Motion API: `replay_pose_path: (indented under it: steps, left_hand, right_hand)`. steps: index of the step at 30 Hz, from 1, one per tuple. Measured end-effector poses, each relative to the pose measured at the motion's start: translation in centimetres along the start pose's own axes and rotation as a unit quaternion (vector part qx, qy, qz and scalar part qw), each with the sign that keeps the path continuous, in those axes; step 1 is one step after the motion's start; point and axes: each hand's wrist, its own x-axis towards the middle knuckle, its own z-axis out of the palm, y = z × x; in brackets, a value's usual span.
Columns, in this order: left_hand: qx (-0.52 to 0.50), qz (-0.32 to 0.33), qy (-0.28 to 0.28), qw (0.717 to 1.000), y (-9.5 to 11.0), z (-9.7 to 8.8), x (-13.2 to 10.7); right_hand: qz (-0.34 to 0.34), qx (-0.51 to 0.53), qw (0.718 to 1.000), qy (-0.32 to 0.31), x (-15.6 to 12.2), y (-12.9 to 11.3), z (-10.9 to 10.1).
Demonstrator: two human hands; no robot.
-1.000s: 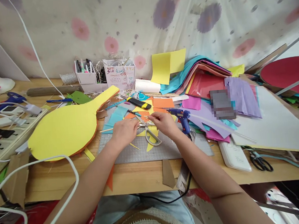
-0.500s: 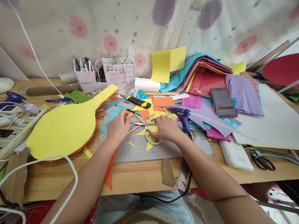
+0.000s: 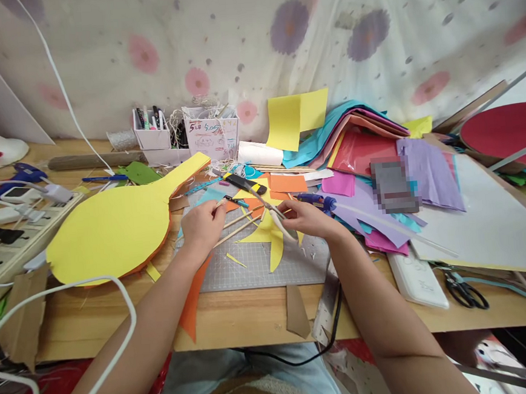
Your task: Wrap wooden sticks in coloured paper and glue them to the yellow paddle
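Observation:
My right hand [image 3: 309,217] is closed around scissors with whitish handles [image 3: 283,227]. Their blades point up and to the left, tilted over the grey cutting mat [image 3: 233,275]. My left hand [image 3: 203,227] is pinched at the mat's left side; what its fingertips hold, if anything, is too small to make out. Between the hands lie thin wooden sticks [image 3: 238,228] and cut yellow paper [image 3: 274,251]. A small dark pen-like tool [image 3: 236,201] lies just beyond my left fingers. Behind it rests a yellow-and-black utility knife [image 3: 245,183].
A big yellow paddle-shaped cutout [image 3: 111,230] lies to the left. A blue glue gun [image 3: 320,202] is partly hidden behind my right hand. Coloured sheets [image 3: 352,123], a white power bank [image 3: 417,279] and black-handled scissors [image 3: 466,290] are on the right. A white cable [image 3: 128,305] loops in front.
My right hand has lifted the scissors off the mat and swung them from lying flat to a steep tilt. My left hand has shifted slightly left and down.

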Motion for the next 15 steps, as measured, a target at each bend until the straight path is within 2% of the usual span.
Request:
replay_pose_path:
  steps: [2,4,6,9,15]
  left_hand:
    - [0.003,-0.007,-0.018,1.0,0.0,0.1,0.0]
    - [-0.018,0.02,-0.039,0.999,0.0,0.3,0.0]
    - [-0.052,0.06,-0.051,0.996,-0.1,0.6,0.0]
    - [-0.107,0.112,-0.061,0.986,-0.3,0.9,-0.1]
    - [-0.172,0.144,-0.085,0.971,-0.8,1.3,-0.1]
  right_hand:
    - [-0.046,0.103,0.993,0.048,0.3,-0.1,0.7]
    - [-0.08,0.129,0.983,0.104,0.6,-0.6,1.8]
    - [-0.094,0.087,0.982,0.137,0.9,-0.9,3.0]
    - [-0.117,-0.007,0.981,0.154,1.0,-0.9,3.9]
    - [-0.185,-0.124,0.965,0.136,1.0,-0.6,4.0]
